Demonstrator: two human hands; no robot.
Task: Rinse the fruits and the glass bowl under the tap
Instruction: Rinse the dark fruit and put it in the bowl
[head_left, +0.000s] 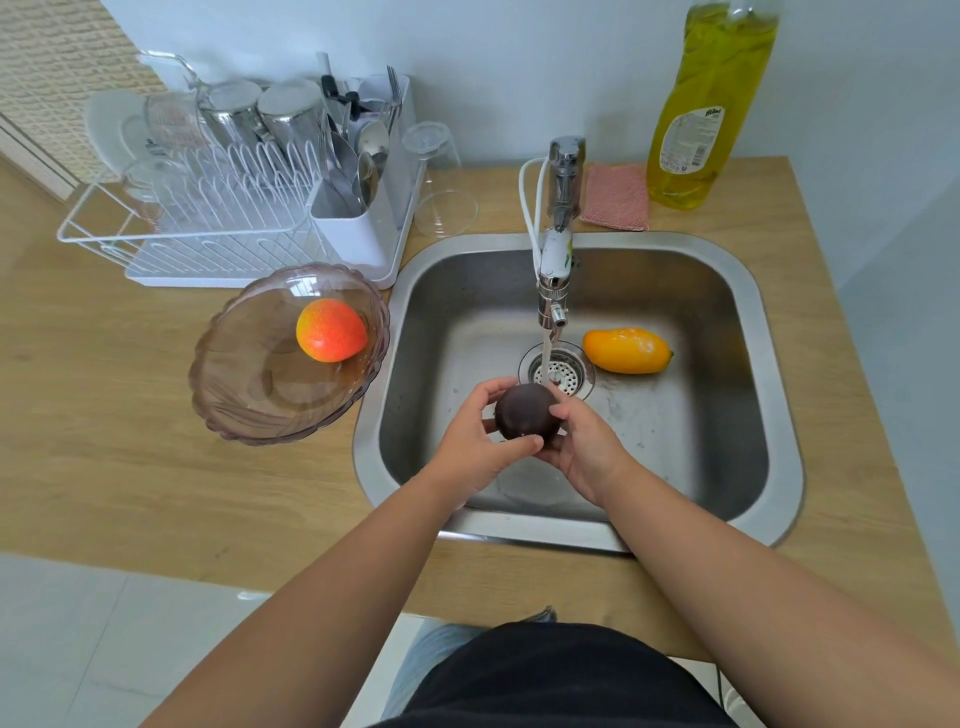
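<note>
Both hands around dark fruit (under tap)

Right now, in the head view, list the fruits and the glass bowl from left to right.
glass bowl → orange-red fruit lying in the bowl → dark fruit held by both hands under the running tap → yellow fruit on the sink floor.

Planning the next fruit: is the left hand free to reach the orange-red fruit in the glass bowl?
Probably not yet: the left hand holds the dark fruit with the right hand; the orange-red fruit lies uncovered.
</note>
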